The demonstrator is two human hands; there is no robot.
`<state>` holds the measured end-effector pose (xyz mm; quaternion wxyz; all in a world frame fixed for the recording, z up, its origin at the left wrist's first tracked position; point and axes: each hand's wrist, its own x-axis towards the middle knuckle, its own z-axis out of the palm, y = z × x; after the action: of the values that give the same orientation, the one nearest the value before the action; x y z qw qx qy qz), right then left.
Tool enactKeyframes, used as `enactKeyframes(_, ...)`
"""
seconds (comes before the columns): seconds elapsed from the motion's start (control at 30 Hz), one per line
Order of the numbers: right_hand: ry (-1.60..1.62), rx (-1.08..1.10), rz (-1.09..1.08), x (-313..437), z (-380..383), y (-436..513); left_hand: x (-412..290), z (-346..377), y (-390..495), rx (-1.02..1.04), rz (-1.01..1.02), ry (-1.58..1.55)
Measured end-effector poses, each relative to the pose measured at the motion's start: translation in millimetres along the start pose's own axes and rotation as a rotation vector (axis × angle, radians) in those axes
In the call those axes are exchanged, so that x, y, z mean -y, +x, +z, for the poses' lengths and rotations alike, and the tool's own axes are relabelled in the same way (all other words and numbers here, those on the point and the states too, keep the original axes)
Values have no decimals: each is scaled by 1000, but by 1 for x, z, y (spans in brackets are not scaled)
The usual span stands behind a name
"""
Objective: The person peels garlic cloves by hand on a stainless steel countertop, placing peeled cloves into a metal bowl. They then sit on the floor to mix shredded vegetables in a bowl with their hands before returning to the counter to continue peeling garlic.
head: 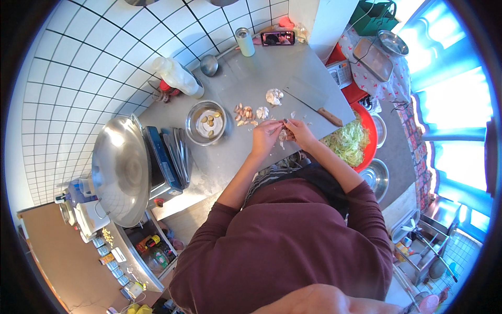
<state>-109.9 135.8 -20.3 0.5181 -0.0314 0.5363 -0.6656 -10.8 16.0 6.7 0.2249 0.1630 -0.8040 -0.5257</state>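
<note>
At the steel counter's front edge, my left hand (266, 135) and my right hand (300, 132) meet at the fingertips. Between them they pinch a small piece of garlic, mostly hidden by the fingers. Papery garlic skins (282, 138) lie just beneath. Beyond my left hand is a pile of loose unpeeled garlic cloves (245, 113). A small garlic bulb (262, 112) sits beside the pile, and a larger garlic bulb (274, 96) lies farther back. To the left stands a round steel bowl (190, 133) with several pale cloves (210, 119) inside.
A cleaver (310, 94) lies flat at the right, its wooden handle (330, 117) near the counter edge. Below that edge is a red basin (372, 135) of shredded cabbage (349, 143). A bottle (182, 78), ladle (209, 65), tumbler (245, 42) and phone (278, 38) line the back; a wok (121, 172) stands left.
</note>
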Motion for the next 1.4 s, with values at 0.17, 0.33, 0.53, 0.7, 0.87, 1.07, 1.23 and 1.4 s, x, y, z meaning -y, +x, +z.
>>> enactKeyframes(0.17, -22, -10, -7, -1, 1, -1, 7, -3, -2, 26, -72, -86)
enactKeyframes(0.33, -21, 20, -23, -1, 1, -1, 10, -5, -2, 42, -113, -88)
enactKeyframes(0.53, -53, 38, -21, -5, -1, 1, 6, 0, -6, -45, 74, 159)
enactKeyframes(0.7, -295, -17, -109, -10, 0, 4, 12, 3, -8, -69, 106, 255)
enactKeyframes(0.87, -535, 20, -133, -13, -6, 5, 19, 9, -12, -135, -76, 139)
enactKeyframes(1.07, -377, -4, -124, -18, -7, 6, 24, 2, -12, -59, -134, 108)
enactKeyframes(1.23, -254, -16, -65, -14, -7, 3, 29, 10, -16, -34, -212, -60)
enactKeyframes(1.4, -96, 9, -17, -10, -4, -1, 30, 12, -16, -88, -351, -346)
